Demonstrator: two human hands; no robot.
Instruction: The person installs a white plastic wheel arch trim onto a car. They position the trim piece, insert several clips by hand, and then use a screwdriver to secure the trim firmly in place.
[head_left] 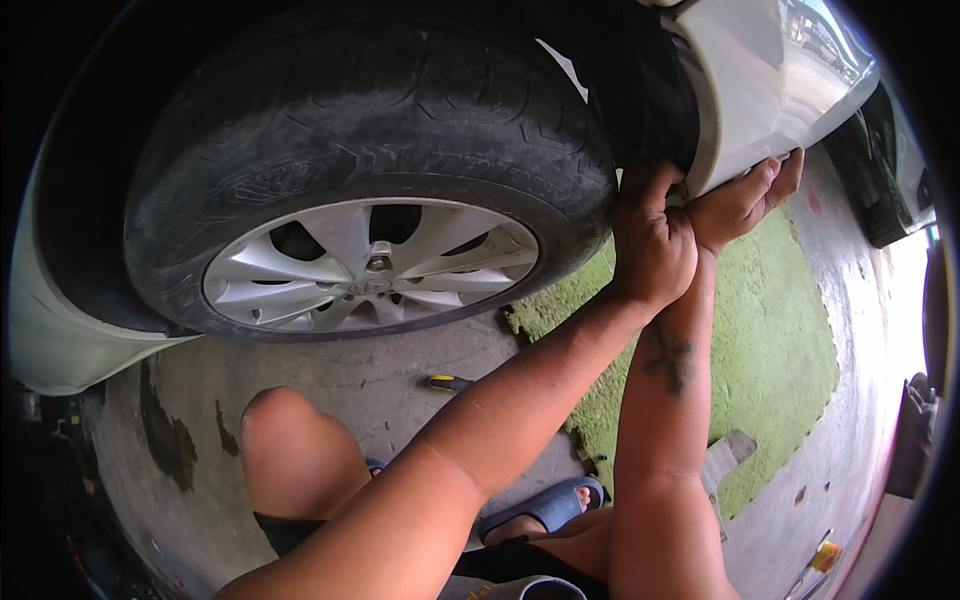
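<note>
A white car bumper (765, 85) ends at the upper right, beside the black wheel arch liner (645, 100). My left hand (655, 240) is closed at the bumper's lower corner, where it meets the liner. Its thumb points up, and what its fingers hold is hidden. Just right of it, my right hand (738, 208) cups the bumper's bottom edge from below, fingertips curled up against the painted face. The wrists lie close together. Left of my hands stands a black tyre (400, 140) on a silver alloy wheel (345, 255).
A green foam mat (770, 330) with ragged edges lies below the bumper. On the concrete floor is a yellow-and-black tool handle (450, 382). A flat grey piece (735, 452) sits by my right forearm. A yellow-ended tool (826, 556) lies at lower right.
</note>
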